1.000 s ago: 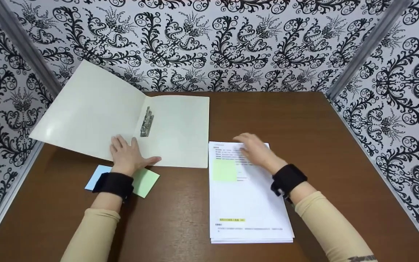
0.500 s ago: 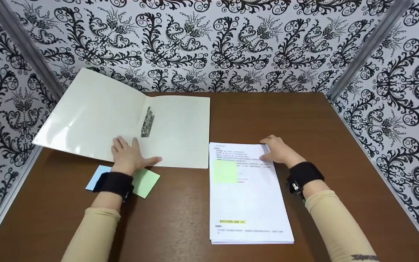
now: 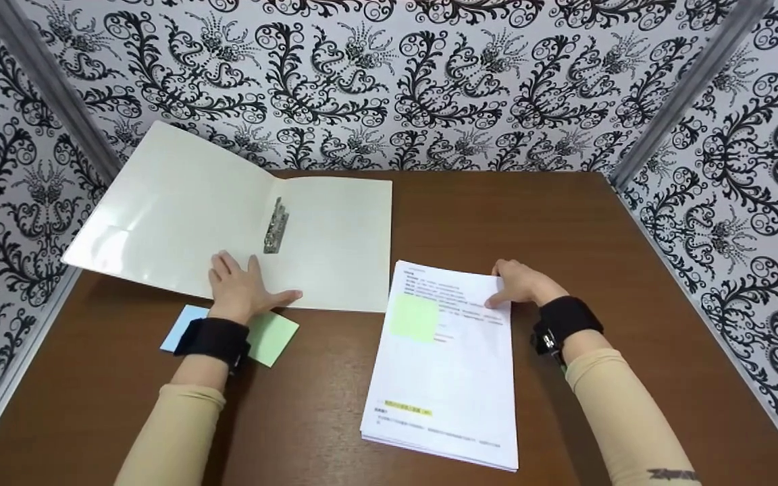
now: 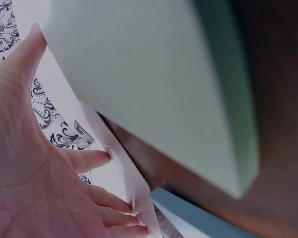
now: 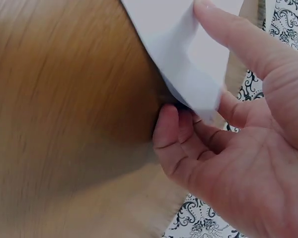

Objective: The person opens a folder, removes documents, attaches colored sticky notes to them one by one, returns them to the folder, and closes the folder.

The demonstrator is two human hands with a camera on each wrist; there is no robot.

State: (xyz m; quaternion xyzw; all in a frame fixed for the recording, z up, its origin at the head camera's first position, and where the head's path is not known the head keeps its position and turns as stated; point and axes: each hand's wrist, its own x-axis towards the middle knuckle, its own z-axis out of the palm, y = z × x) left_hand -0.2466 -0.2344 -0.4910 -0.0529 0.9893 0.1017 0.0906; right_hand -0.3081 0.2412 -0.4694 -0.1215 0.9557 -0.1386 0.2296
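Observation:
A white clip folder (image 3: pixel 338 243) lies spread on the table at the left, its cover tilted up. A metal clip (image 3: pixel 275 228) sits near its spine. My left hand (image 3: pixel 237 290) rests on the folder's lower edge by the spine, fingers and thumb spread. To the right, a stack of printed papers (image 3: pixel 443 378) lies slanted, with a light green sticky note (image 3: pixel 415 318) on its top sheet. My right hand (image 3: pixel 525 283) pinches the stack's upper right corner. In the right wrist view the thumb presses on top of the papers (image 5: pixel 188 64), and fingers curl under the corner.
Beside my left wrist are a blue sticky-note pad (image 3: pixel 181 325) and a green sticky-note pad (image 3: pixel 275 337), partly hidden by the wrist strap. The brown table (image 3: pixel 497 209) is bounded by patterned walls (image 3: pixel 443 88) at the back and sides.
My right hand has moved right to the stack's upper right corner and taken hold of it. The stack has turned, its lower end swinging left. My left hand stays on the folder.

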